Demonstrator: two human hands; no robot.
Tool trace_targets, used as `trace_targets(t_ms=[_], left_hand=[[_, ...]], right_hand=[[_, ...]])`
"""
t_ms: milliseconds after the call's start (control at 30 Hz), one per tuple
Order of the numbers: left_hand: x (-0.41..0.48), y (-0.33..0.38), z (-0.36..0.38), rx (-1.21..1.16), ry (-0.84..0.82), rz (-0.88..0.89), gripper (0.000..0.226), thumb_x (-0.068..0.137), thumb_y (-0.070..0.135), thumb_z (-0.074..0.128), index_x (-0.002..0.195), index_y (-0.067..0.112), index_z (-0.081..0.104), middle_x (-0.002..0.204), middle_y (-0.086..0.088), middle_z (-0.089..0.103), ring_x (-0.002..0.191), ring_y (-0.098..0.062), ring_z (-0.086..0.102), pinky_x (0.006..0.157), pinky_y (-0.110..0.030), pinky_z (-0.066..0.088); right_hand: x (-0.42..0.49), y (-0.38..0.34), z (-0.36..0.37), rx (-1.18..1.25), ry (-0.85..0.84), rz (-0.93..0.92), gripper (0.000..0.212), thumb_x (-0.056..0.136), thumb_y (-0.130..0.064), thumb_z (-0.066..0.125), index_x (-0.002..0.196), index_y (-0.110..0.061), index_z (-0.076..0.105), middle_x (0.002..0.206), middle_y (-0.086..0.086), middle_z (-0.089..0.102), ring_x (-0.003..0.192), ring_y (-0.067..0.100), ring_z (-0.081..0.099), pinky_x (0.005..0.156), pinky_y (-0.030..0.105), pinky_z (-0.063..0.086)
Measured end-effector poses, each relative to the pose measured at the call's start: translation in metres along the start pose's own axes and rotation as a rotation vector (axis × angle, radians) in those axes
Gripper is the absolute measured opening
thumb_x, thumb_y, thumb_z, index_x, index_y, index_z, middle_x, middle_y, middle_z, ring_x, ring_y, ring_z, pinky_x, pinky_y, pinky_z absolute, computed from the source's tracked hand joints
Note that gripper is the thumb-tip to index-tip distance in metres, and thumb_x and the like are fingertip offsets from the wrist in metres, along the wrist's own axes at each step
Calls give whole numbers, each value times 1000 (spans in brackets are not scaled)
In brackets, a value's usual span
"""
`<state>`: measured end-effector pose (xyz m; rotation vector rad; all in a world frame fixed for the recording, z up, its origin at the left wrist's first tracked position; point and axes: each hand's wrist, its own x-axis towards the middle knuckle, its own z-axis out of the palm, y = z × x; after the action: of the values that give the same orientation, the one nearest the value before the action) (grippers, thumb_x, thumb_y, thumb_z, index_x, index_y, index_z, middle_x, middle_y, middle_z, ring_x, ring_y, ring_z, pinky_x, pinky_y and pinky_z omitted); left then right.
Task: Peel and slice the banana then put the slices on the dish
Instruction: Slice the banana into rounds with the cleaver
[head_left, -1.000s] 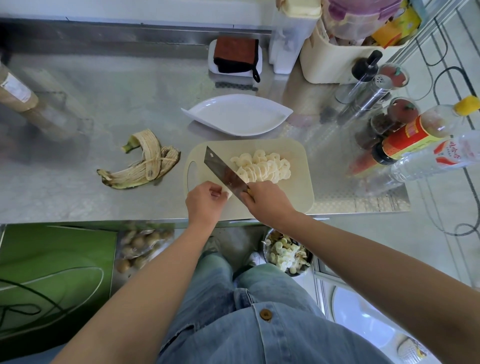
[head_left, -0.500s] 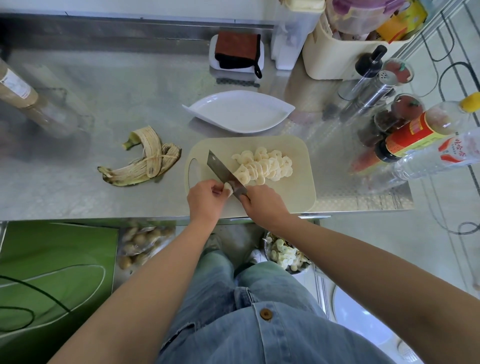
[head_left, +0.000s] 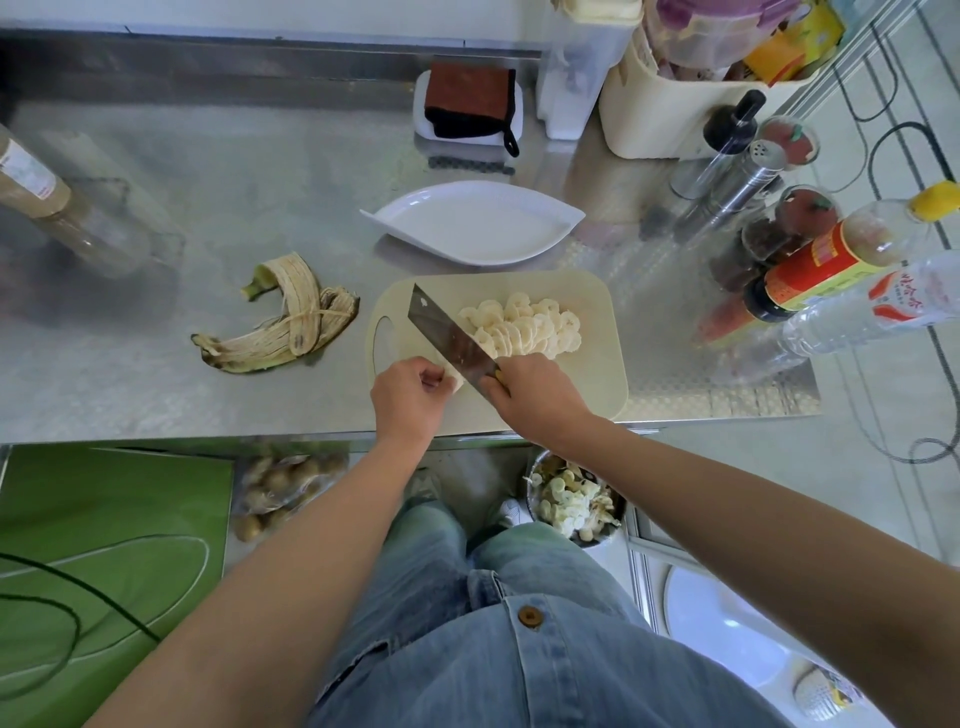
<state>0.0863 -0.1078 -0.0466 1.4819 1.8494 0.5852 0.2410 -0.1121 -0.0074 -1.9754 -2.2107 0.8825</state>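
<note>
A steel counter carries a cream cutting board, with a white leaf-shaped dish just behind it, bare of slices. The banana peel lies to the left of the board. The right hand grips the handle of a cleaver, whose blade slants across the board. A heap of banana slices lies right of the blade. The left hand pinches the last banana stub against the blade.
</note>
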Motion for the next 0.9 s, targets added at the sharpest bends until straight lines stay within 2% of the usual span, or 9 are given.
trace_targets(t_ms=[133,267,367,567,733,900], left_hand=[[0,0,0,-4,1,10,20,80,27,75,90,9,74,85,-4,73,76,-17,66,74,-28,50],[0,-1,0,-21,4,0,21,79,27,75,90,9,75,84,-5,74,75,-19,66,73,-31,51],[0,0,0,-14,-3,2,20,80,28,75,88,10,75,82,-4,73,74,-18,66,71,-31,51],[-1,-1,-1,-25,-5,-6,17,79,27,75,87,11,75,81,-3,73,73,-17,66,73,-32,52],[-1,-2,-1,-26,-4,11,17,79,25,76,89,10,75,84,-4,74,76,-18,67,72,-32,53],[-1,-1,-2,-22,-7,12,19,79,26,75,89,10,75,84,-5,74,75,-18,66,71,-31,51]], right_hand=[[-2,-2,1,15,-17,16,30,97,-29,43,74,-10,45,68,9,49,65,28,47,57,33,35],[-1,0,8,0,-52,50,30,97,-27,43,73,-11,45,59,0,38,64,27,47,57,32,34],[-1,2,17,-9,-78,73,32,98,-29,42,71,-12,43,62,2,39,65,27,48,59,33,35],[-1,5,14,20,-41,39,40,98,-31,43,61,-18,36,56,-2,37,59,26,46,56,31,31],[1,2,-2,92,38,-3,37,97,-34,45,67,-12,44,54,2,41,54,26,43,51,31,30],[0,-1,-6,36,-1,-6,40,98,-36,45,66,-11,42,56,2,41,58,27,45,49,30,27]])
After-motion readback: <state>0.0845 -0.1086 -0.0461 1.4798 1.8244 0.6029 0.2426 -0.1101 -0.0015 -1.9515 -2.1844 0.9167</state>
